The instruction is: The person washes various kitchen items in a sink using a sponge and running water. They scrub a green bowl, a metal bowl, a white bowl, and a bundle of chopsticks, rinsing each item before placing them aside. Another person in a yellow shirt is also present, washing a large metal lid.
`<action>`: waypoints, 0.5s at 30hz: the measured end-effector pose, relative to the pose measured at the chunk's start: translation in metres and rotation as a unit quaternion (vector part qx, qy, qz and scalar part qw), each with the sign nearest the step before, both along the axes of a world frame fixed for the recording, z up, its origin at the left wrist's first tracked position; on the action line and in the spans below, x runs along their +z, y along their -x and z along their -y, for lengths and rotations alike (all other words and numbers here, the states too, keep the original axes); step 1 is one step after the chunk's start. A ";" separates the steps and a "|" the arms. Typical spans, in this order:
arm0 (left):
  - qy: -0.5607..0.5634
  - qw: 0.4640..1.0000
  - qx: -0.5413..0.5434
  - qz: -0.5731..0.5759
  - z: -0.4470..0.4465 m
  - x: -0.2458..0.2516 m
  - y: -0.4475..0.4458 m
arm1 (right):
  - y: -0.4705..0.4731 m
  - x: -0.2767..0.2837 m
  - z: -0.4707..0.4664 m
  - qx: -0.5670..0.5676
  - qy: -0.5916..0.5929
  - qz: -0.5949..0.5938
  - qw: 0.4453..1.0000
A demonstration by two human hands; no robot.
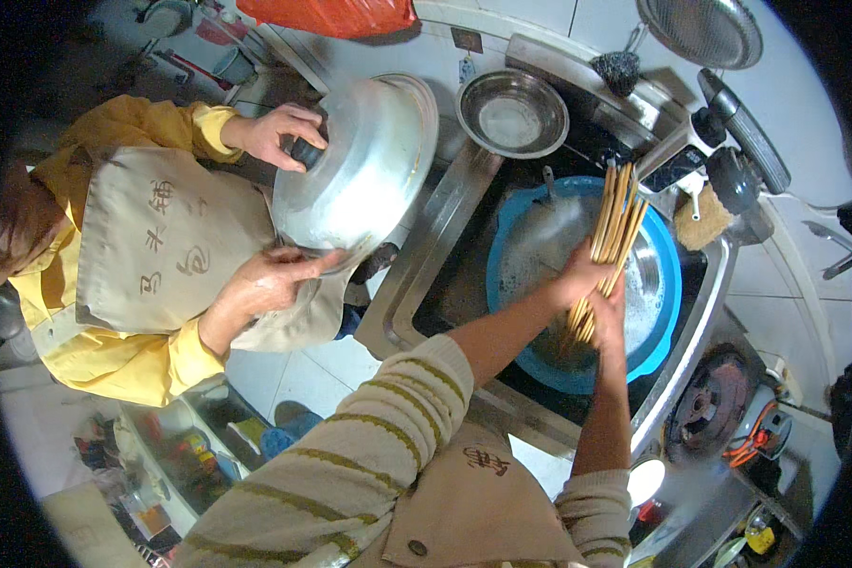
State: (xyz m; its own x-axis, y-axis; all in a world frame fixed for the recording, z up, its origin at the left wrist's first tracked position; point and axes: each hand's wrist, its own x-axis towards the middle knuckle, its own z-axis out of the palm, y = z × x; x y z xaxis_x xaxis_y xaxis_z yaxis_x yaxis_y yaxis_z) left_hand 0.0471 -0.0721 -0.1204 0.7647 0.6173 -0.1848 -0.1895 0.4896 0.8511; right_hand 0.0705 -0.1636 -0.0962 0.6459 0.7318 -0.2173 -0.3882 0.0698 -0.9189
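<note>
Both my hands grip one bundle of wooden chopsticks (614, 234) above a blue plastic basin (497, 263) that stands in a metal-rimmed sink (461, 184). My left hand (581, 273) closes around the middle of the bundle, and my right hand (610, 312) holds it just below, on the near side. Foamy water (539, 234) fills the basin, and the handle of a metal utensil (549, 181) rises from it at the far edge. Some metal ware shows in the water at the right. The bundle's lower tips hang close to the water; whether they touch it I cannot tell.
At the left, a co-worker in a yellow top and apron holds a large metal lid (369, 163) near the sink. A steel bowl (512, 113) sits behind the basin. Faucet (671, 153), sponge (703, 219) and black scrubber (618, 71) are at the back right; a burner (710, 401) is at the right.
</note>
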 end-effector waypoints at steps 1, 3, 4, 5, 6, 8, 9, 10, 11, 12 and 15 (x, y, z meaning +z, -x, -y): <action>-0.008 0.998 0.044 0.050 0.008 -0.029 0.005 | 0.010 -0.009 0.004 0.028 -0.019 -0.039 0.999; -0.045 0.997 -0.047 0.032 0.026 -0.041 0.018 | 0.021 -0.035 0.032 0.014 -0.016 0.024 0.999; -0.060 0.996 -0.068 0.007 0.037 -0.034 0.025 | 0.023 -0.041 0.044 0.007 -0.008 0.014 1.000; -0.077 0.993 -0.081 -0.020 0.045 -0.026 0.035 | 0.027 -0.043 0.051 0.009 -0.003 0.003 1.000; -0.106 0.991 -0.038 -0.069 0.051 -0.037 0.036 | 0.032 -0.041 0.049 0.023 -0.002 -0.007 1.000; -0.126 0.986 0.003 -0.111 0.055 -0.048 0.035 | 0.037 -0.035 0.047 0.022 0.023 -0.022 0.999; -0.122 0.987 0.001 -0.104 0.053 -0.045 0.033 | 0.037 -0.026 0.043 0.021 0.014 -0.027 0.999; -0.117 0.988 -0.001 -0.097 0.052 -0.044 0.033 | 0.037 -0.015 0.040 0.020 0.006 -0.031 0.999; -0.109 0.988 0.000 -0.110 0.050 -0.043 0.034 | 0.037 -0.009 0.036 0.020 -0.002 -0.035 0.999; -0.100 0.988 -0.001 -0.122 0.049 -0.042 0.033 | 0.033 -0.012 0.037 0.023 -0.005 -0.038 0.999; -0.036 0.978 0.031 -0.201 0.050 -0.038 0.039 | 0.019 -0.048 0.051 0.121 0.063 -0.029 0.990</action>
